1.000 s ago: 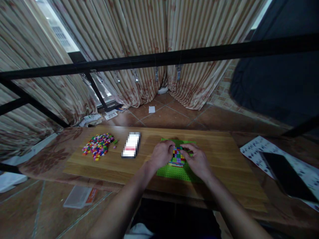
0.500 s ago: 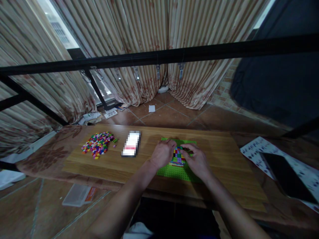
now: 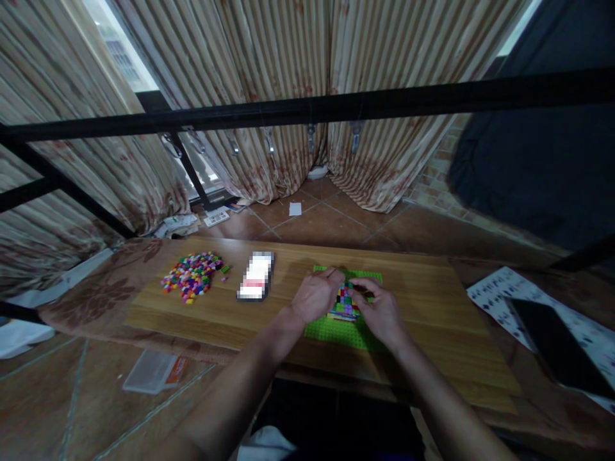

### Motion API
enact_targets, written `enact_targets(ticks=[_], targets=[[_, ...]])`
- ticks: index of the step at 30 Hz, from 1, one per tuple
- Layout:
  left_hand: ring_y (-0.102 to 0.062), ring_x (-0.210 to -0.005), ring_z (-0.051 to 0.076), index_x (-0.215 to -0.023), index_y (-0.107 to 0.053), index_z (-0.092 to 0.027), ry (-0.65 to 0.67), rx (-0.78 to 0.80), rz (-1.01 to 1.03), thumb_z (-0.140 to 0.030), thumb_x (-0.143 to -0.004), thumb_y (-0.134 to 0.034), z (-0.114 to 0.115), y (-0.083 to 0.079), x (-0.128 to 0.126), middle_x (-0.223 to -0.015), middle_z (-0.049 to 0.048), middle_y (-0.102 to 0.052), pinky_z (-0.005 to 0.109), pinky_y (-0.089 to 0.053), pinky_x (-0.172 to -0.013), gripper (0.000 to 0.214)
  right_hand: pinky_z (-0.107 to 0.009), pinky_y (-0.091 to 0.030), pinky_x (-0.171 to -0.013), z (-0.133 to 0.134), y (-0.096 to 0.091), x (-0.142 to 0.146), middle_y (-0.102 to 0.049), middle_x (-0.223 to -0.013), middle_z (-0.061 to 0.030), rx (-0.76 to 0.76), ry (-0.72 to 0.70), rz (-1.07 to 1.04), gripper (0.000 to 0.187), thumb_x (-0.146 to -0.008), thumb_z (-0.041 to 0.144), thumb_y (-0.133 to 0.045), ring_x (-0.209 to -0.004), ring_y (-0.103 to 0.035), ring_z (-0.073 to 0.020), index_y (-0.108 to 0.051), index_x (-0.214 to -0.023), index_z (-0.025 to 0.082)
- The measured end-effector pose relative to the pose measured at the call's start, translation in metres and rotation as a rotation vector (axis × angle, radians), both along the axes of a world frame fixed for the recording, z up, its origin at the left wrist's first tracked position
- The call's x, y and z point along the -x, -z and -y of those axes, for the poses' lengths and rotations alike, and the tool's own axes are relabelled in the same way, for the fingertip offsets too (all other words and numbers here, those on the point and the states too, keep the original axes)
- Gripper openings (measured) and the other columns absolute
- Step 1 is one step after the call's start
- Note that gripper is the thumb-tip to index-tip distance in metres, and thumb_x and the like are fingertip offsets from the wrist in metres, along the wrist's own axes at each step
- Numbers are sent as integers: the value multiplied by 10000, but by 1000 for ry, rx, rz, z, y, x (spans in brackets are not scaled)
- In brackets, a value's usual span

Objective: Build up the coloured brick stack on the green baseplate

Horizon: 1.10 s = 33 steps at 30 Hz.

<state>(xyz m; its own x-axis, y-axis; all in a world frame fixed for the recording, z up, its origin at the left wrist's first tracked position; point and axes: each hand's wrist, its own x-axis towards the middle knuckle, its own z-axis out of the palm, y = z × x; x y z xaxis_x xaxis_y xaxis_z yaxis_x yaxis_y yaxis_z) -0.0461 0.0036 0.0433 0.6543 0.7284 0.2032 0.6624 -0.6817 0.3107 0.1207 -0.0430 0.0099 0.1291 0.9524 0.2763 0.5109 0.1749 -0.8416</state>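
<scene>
A green studded baseplate (image 3: pixel 336 331) lies on the wooden board (image 3: pixel 432 307) in front of me. On it stands a small patch of coloured bricks (image 3: pixel 344 303), red, purple, green and yellow. My left hand (image 3: pixel 316 296) rests on the plate's left side, fingers curled against the bricks. My right hand (image 3: pixel 379 310) sits at the right side, fingertips pinched together at the brick patch. Whether either hand holds a brick is too small to make out.
A heap of loose coloured bricks (image 3: pixel 192 275) lies at the board's left, with a blurred phone-like slab (image 3: pixel 255 276) beside it. A dark tablet (image 3: pixel 552 342) on printed paper sits at right. A black metal bar (image 3: pixel 307 109) crosses above. A plastic box (image 3: pixel 150 371) lies on the floor.
Both hands stay at the brick patch; the left hand's fingers have shifted slightly forward. The view has drifted a little.
</scene>
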Motion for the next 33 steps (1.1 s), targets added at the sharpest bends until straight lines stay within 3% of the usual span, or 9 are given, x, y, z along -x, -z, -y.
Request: enact_targets(ticks=[10, 16, 25, 33], targets=[[-600, -894, 158, -1023, -539, -194, -23, -42, -12, -229, -979, -313, 0, 1, -1, -976, 45, -622, 282, -469, -816, 234, -370, -492, -821, 0, -2, 0, -673, -992, -64, 25, -6, 6, 275, -831, 394, -557, -885, -623, -210, -683, -992, 211], [-615, -869, 161, -973, -574, -196, -7, -34, 16, -222, -959, -361, -2, -2, 1, -921, 40, -654, 301, -447, -877, 215, -373, -478, -846, -5, -12, -3, -675, -963, -69, 28, -82, 101, 245, -822, 340, -545, -902, -625, -216, -698, -950, 199], [-656, -771, 189, -902, -604, -202, -11, -19, -67, -204, -915, -374, -7, -10, -2, -825, 40, -690, 306, -477, -788, 231, -353, -483, -795, -13, -21, -7, -697, -925, -73, 99, -154, 249, 217, -803, 260, -554, -847, -645, -214, -704, -944, 193], [-677, -806, 203, -920, -631, -218, -64, 33, -53, -216, -909, -389, -4, -11, -1, -859, 51, -711, 289, -496, -741, 242, -352, -468, -801, -12, -21, -4, -693, -922, -60, 50, -146, 270, 190, -799, 260, -538, -870, -635, -218, -686, -911, 217]])
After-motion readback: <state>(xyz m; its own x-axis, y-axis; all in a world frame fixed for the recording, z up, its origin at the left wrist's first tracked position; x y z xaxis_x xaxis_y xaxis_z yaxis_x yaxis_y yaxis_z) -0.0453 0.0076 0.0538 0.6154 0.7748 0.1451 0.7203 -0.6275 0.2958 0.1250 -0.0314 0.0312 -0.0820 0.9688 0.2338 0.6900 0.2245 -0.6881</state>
